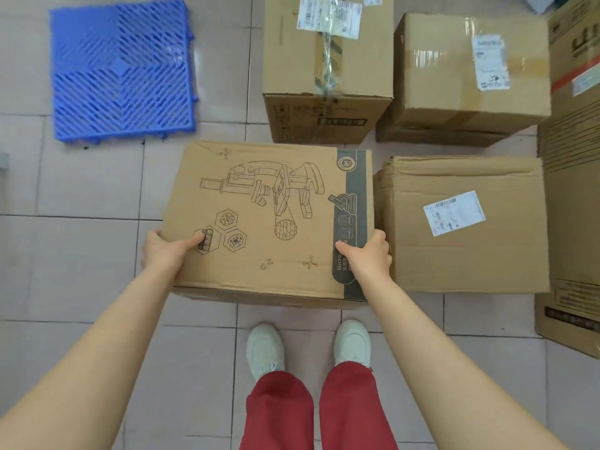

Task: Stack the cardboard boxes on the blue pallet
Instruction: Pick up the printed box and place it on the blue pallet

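Observation:
A cardboard box with a printed microscope drawing (269, 209) is in front of me, held at both sides. My left hand (164, 253) grips its left edge with the thumb on top. My right hand (368, 254) grips its right edge by the dark stripe. The blue pallet (121, 68), a slatted plastic square, lies bare on the tiled floor at the upper left, apart from the box. Three more cardboard boxes stand nearby: a taped one (328, 69) behind the held box, one with a white label (470, 76) at the upper right, and a labelled one (464, 222) directly right.
Tall cardboard boxes (574, 157) line the right edge. My white shoes (264, 349) and red trousers are below the held box. Grey tiled floor (81, 254) lies open to the left, between me and the pallet.

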